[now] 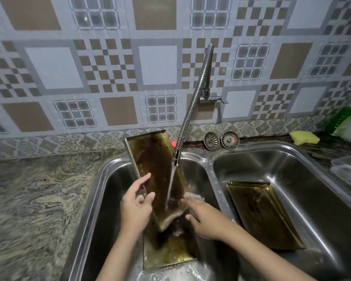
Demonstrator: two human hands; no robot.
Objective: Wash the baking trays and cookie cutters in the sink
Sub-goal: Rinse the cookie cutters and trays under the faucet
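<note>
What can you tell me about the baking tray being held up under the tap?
The tilted tray is a rectangular, brassy-looking metal pan with a low raised rim, its inside darkened by brown baked-on residue. It leans in the left basin, top end against the sink's back edge. The left hand grips its left rim, the right hand works at its lower end, and tap water strikes its face.

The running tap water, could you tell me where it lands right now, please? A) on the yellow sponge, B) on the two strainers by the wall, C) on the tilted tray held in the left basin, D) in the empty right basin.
C: the stream from the tap strikes the tilted tray, which the left hand steadies in the left basin.
</note>
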